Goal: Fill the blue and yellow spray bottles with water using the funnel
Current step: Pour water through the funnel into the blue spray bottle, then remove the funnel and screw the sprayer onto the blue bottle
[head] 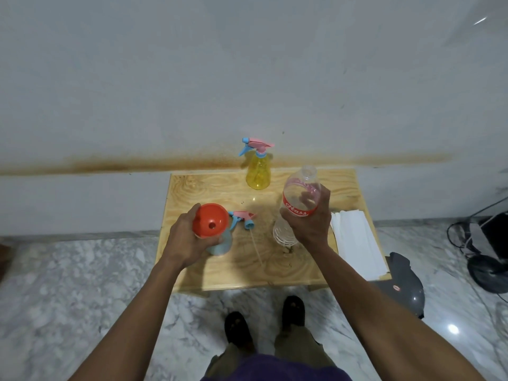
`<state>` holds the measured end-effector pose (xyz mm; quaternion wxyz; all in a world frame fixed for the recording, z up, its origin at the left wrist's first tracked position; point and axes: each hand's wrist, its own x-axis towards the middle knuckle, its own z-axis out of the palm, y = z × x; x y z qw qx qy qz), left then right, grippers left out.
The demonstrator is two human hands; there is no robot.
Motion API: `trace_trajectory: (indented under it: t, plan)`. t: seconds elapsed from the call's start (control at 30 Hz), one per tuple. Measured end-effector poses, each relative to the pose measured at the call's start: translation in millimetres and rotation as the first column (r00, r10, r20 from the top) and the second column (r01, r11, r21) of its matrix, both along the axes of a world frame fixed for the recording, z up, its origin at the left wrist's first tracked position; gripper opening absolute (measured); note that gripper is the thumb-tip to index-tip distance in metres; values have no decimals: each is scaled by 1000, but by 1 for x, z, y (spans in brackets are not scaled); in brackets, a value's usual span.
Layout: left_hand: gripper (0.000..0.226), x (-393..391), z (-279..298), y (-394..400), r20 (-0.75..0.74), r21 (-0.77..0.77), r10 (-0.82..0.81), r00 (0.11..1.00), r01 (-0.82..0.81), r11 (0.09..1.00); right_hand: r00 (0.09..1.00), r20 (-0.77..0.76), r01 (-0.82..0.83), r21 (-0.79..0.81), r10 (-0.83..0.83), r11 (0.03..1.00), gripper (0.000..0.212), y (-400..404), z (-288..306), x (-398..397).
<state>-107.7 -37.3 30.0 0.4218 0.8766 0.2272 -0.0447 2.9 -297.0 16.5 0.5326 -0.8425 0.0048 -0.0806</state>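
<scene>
An orange funnel [210, 220] sits in the mouth of the blue spray bottle [222, 244] at the table's left. My left hand [184, 239] wraps around the blue bottle and the funnel. The bottle's pink and blue spray head [242, 219] lies on the table beside it, its thin tube trailing toward me. My right hand [310, 221] grips a clear plastic water bottle [298, 206] with a red label, uncapped and nearly upright, held above the table. The yellow spray bottle [258, 169], its spray head on, stands at the table's far edge.
The small wooden table [341, 185] stands against a white wall. A stack of white paper [357, 246] lies on the table's right side. On the marble floor to the right are a dark grey object [404, 290], cables and a fan base [489, 273].
</scene>
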Motion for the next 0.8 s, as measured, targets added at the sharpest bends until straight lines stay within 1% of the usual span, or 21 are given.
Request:
trace_trajectory:
  t: [0.13, 0.3, 0.53, 0.67, 0.8]
  plan:
    - [113, -1, 3, 0, -7, 8, -3, 1000, 3, 1000, 1000, 17, -11, -7, 11, 1000, 90, -1, -8, -2]
    - [111, -1, 3, -1, -1, 2, 0, 1000, 0, 1000, 997, 20, -69, -15, 69, 998, 97, -3, -11, -9]
    - [109, -3, 6, -2, 26, 22, 7, 1000, -7, 1000, 993, -21, -113, 7, 113, 994, 105, -7, -11, -15]
    - [105, -9, 22, -4, 110, 24, 55, 992, -58, 998, 987, -38, -156, 10, 156, 988, 105, -12, -9, -14]
    - [100, -15, 51, -17, 295, -2, 132, 946, -138, 990, 980, -85, -182, -22, 180, 983, 98, -20, -5, -12]
